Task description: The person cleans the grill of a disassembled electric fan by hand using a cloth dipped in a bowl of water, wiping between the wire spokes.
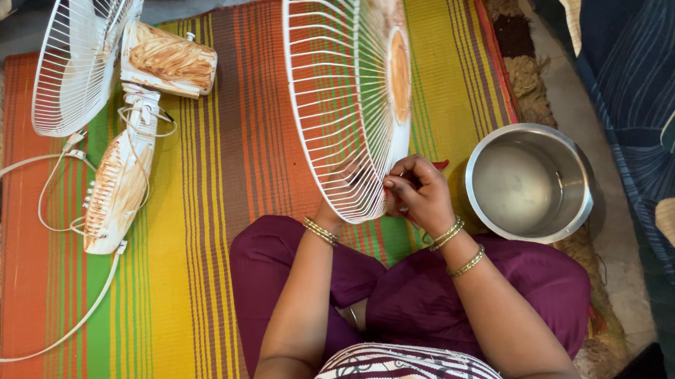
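From the head camera, a person sits cross-legged on a striped mat (196, 204) laid on the floor. A white wire fan guard (343, 96) stands on edge in front of the knees, its lower rim close to the lap. The right hand (421, 193) is pressed to the guard's lower rim, fingers curled in and pinched on the wires; something red shows just behind the fingers, too hidden to make out. The left hand (335, 205) reaches behind the guard near the same rim and is mostly covered by the wires, so I cannot tell how its fingers are set. Both wrists carry gold bangles. Just right of the right hand stands a steel pot (529, 182) on the mat's edge. Well to the left lies the fan body (134, 130) with its second guard (85, 45) attached and a white cord (10, 185) looping over the mat.
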